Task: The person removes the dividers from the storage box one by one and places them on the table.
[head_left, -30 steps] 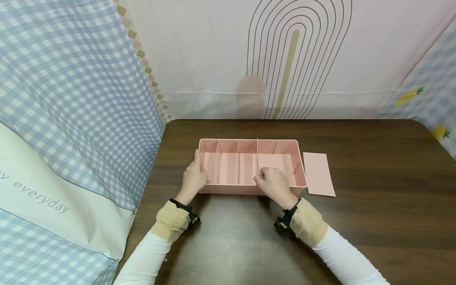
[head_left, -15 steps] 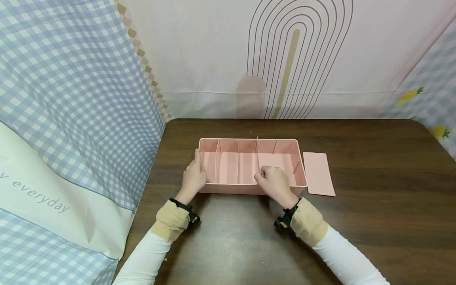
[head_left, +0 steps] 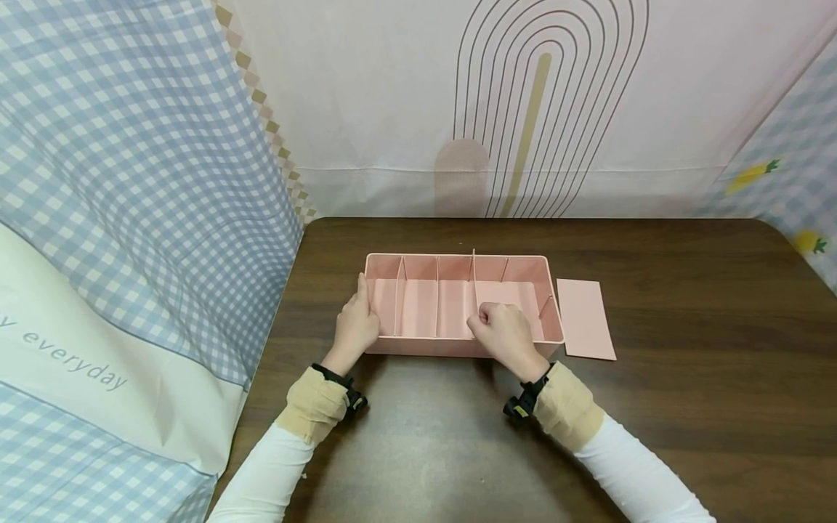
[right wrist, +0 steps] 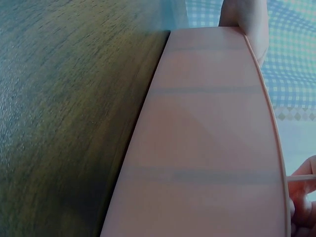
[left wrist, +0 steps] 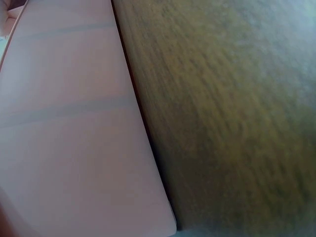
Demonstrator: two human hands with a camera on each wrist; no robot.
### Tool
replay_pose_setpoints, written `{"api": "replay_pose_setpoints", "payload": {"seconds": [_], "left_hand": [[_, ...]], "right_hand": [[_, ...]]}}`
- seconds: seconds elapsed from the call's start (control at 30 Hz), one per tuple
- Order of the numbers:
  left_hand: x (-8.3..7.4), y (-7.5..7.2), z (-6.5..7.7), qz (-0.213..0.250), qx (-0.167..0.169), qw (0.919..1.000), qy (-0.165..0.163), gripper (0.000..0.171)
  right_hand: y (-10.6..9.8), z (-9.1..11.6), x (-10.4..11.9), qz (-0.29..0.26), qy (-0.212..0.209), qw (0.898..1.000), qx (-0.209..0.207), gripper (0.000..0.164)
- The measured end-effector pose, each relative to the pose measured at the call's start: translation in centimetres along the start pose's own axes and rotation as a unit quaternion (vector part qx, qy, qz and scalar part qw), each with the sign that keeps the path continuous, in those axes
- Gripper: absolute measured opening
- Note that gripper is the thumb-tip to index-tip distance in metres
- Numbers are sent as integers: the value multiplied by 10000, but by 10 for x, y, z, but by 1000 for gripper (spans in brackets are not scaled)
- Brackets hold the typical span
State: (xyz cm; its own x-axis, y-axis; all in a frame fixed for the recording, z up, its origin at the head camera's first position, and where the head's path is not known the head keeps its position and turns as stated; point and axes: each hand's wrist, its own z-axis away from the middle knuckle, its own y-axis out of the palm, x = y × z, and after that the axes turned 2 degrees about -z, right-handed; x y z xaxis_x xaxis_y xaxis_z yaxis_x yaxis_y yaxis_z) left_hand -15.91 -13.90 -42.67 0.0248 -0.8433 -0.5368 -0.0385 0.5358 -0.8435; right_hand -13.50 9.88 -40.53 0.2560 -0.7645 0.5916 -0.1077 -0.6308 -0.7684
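A long pink divided box (head_left: 425, 348) stands on the brown wooden table, its front wall filling much of both wrist views. My left hand (head_left: 355, 323) holds its left end near the front corner, the index finger straight along the outer side. My right hand (head_left: 505, 330) is over the front rim, fingers curled, pinching a thin pink divider (head_left: 474, 272). That divider's far end sticks up slightly above the back rim. In the right wrist view, the right-hand fingers (right wrist: 302, 190) lie against the divider's edge. Two more dividers (head_left: 437, 294) stand upright further left in the box.
A flat pink panel (head_left: 585, 319) lies on the wooden table (head_left: 706, 349) just right of the box. Behind the table hangs a pale cloth (head_left: 366, 94) with a line pattern. Blue checked cloth (head_left: 150, 145) hangs at the left.
The far end of the pinched divider has risen slightly above the back rim. Both hands and the box stay almost still.
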Motion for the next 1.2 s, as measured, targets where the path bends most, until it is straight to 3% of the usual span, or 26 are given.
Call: {"api": "replay_pose_setpoints", "payload": {"seconds": [1.2], "left_hand": [[-4,-2,1,5,76,9999,-121,65]], "right_hand": [[-7,-4,4,-103,-5,9999,-133,32]]}}
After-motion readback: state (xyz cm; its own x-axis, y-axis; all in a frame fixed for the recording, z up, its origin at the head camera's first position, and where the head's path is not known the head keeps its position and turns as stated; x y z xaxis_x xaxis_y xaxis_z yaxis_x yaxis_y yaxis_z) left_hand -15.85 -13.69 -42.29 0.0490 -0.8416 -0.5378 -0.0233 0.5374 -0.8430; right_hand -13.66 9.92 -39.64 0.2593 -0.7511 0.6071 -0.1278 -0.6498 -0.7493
